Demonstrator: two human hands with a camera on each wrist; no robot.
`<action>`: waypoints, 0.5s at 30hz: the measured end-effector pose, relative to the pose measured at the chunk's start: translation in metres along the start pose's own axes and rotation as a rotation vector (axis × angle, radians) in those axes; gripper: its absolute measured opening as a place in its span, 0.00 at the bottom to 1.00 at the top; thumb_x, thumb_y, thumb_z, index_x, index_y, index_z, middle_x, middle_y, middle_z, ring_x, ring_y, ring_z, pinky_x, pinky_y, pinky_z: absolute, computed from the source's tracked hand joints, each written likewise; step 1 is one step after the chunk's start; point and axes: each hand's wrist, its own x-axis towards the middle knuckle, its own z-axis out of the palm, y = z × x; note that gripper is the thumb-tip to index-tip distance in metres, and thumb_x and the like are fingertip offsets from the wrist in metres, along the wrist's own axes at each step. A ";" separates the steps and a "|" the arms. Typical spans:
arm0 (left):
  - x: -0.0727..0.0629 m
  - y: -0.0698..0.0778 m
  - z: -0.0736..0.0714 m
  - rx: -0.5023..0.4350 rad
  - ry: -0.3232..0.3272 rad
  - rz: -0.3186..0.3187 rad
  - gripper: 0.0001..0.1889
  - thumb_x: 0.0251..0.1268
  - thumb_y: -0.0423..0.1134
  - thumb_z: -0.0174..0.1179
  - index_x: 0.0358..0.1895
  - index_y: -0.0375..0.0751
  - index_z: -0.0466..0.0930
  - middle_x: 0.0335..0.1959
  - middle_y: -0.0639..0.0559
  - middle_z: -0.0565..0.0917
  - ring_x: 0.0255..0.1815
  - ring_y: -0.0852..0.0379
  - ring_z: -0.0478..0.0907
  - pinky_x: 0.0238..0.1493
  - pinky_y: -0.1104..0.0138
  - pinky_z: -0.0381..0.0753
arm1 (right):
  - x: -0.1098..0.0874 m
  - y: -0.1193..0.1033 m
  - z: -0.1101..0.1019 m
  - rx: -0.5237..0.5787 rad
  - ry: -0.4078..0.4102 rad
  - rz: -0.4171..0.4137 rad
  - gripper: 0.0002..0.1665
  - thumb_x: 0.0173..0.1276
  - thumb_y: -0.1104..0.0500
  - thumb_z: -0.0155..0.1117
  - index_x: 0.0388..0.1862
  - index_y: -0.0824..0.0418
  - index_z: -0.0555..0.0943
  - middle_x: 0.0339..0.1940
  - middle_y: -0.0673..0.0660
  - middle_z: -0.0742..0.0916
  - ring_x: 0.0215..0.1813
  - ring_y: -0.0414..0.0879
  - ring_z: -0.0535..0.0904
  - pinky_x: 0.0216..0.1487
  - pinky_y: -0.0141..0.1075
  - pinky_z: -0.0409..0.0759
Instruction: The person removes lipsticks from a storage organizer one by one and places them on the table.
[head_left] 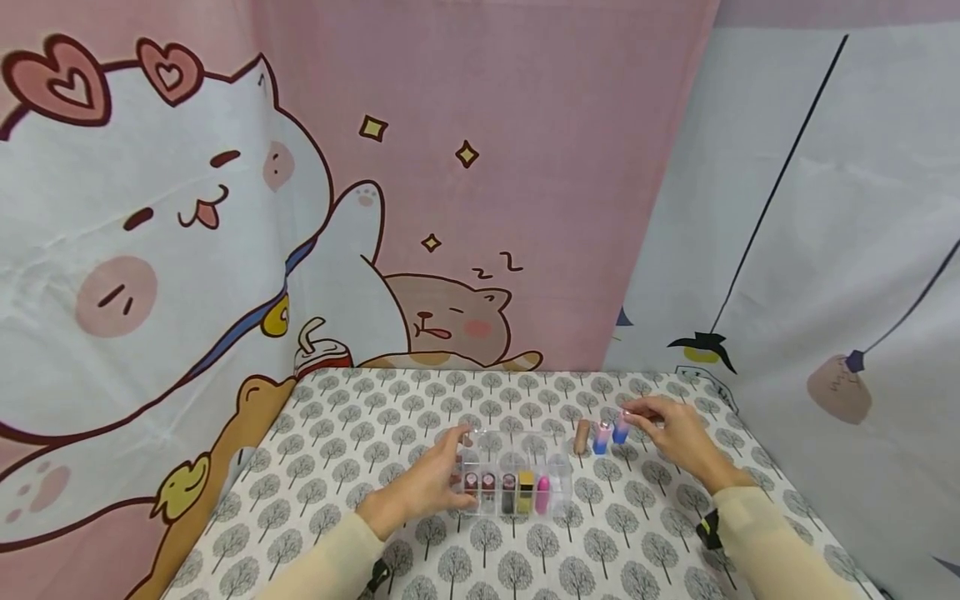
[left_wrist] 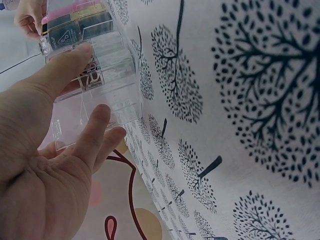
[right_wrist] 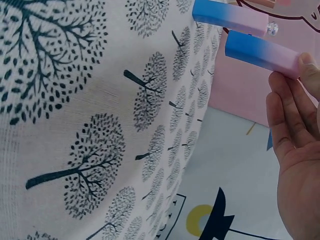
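My left hand (head_left: 429,475) grips the left end of a clear plastic lipstick organizer (head_left: 561,475), thumb on the near side and fingers on the far side. Its front row holds several lipsticks, among them a gold one (head_left: 525,492) and a bright pink one (head_left: 543,495). To the right, my right hand (head_left: 681,435) pinches the pink top of a blue-and-pink lipstick (right_wrist: 257,53) between thumb and fingers. A matching lipstick (head_left: 601,440) with a clear knob on its end stands just left of it. Beside that is a brown tube (head_left: 582,437).
The table is covered by a white cloth (head_left: 337,467) printed with dark trees. A pink cartoon curtain (head_left: 555,208) hangs behind the table's far edge, with pale fabric (head_left: 810,250) along the right side.
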 end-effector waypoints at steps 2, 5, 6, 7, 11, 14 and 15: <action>0.000 0.000 0.001 0.001 0.001 -0.004 0.68 0.60 0.43 0.91 0.95 0.44 0.50 0.81 0.34 0.78 0.72 0.38 0.88 0.66 0.57 0.98 | -0.001 0.002 0.002 -0.004 -0.022 0.026 0.11 0.79 0.60 0.81 0.58 0.57 0.96 0.48 0.55 0.99 0.44 0.47 0.96 0.46 0.36 0.97; 0.000 0.000 0.001 -0.009 0.000 -0.008 0.67 0.59 0.43 0.91 0.95 0.45 0.50 0.81 0.34 0.78 0.70 0.40 0.88 0.65 0.59 0.98 | -0.002 0.007 0.004 -0.008 -0.054 0.062 0.11 0.81 0.58 0.80 0.59 0.56 0.95 0.49 0.53 0.99 0.46 0.48 0.96 0.49 0.37 0.97; -0.001 0.000 0.001 -0.010 0.000 -0.008 0.67 0.59 0.43 0.91 0.95 0.45 0.50 0.81 0.34 0.77 0.69 0.40 0.89 0.64 0.60 0.98 | -0.002 0.008 0.005 -0.006 -0.064 0.076 0.12 0.82 0.58 0.80 0.59 0.55 0.95 0.49 0.53 0.99 0.47 0.49 0.97 0.50 0.39 0.97; -0.001 0.001 0.001 -0.017 -0.001 -0.008 0.67 0.59 0.42 0.91 0.95 0.45 0.51 0.81 0.34 0.77 0.69 0.41 0.89 0.63 0.60 0.99 | -0.003 0.009 0.006 -0.001 -0.074 0.085 0.12 0.82 0.57 0.79 0.60 0.55 0.95 0.50 0.53 0.99 0.48 0.50 0.97 0.51 0.40 0.98; -0.002 0.002 0.001 -0.020 -0.001 -0.009 0.68 0.58 0.42 0.91 0.95 0.45 0.51 0.81 0.33 0.77 0.67 0.41 0.89 0.63 0.60 0.99 | -0.004 0.013 0.008 0.017 -0.097 0.105 0.13 0.83 0.56 0.79 0.61 0.56 0.95 0.52 0.54 0.99 0.50 0.53 0.97 0.52 0.45 0.99; -0.002 0.002 0.000 -0.012 0.000 -0.013 0.68 0.59 0.43 0.91 0.96 0.45 0.50 0.81 0.33 0.77 0.68 0.42 0.89 0.64 0.58 0.99 | -0.004 0.015 0.010 0.016 -0.107 0.110 0.13 0.83 0.55 0.78 0.61 0.55 0.95 0.52 0.54 0.99 0.50 0.52 0.97 0.52 0.44 0.99; -0.002 0.003 0.000 -0.008 0.000 -0.014 0.68 0.59 0.43 0.91 0.96 0.46 0.50 0.81 0.33 0.77 0.68 0.42 0.89 0.65 0.57 0.98 | -0.004 0.016 0.011 0.014 -0.110 0.111 0.13 0.83 0.55 0.78 0.61 0.55 0.95 0.53 0.53 0.99 0.51 0.52 0.97 0.52 0.43 0.99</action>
